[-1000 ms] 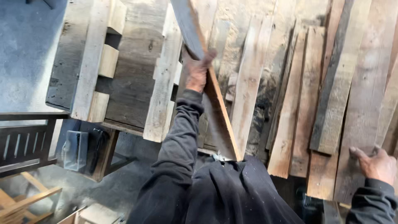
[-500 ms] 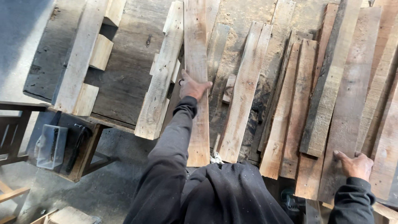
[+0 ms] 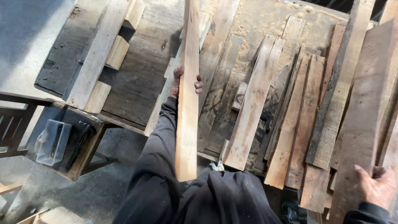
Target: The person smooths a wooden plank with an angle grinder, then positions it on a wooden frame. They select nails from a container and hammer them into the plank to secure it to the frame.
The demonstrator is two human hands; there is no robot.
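Above the workbench [image 3: 137, 74], the left hand [image 3: 182, 83] grips a pale plank [image 3: 188, 95], now lifted off the pile and held nearly upright. Right hand [image 3: 377, 186] stays pressed on a weathered board [image 3: 365, 116]. Lower left, a clear plastic tub [image 3: 52, 143] sits.

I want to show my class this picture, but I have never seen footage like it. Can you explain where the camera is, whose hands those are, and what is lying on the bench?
The camera sits on a person's head and looks down, so you see their own dark sleeves and two bare hands. There is no machine here.

The left hand grips a long pale plank lifted above the worktable. The right hand, at the lower right edge, rests on the end of a wide weathered board.

Many more loose boards lie side by side on the sawdust-covered table. At the left is a board with short wooden blocks fixed beside it. Below the table's left corner, a clear plastic tub sits on a low stand.
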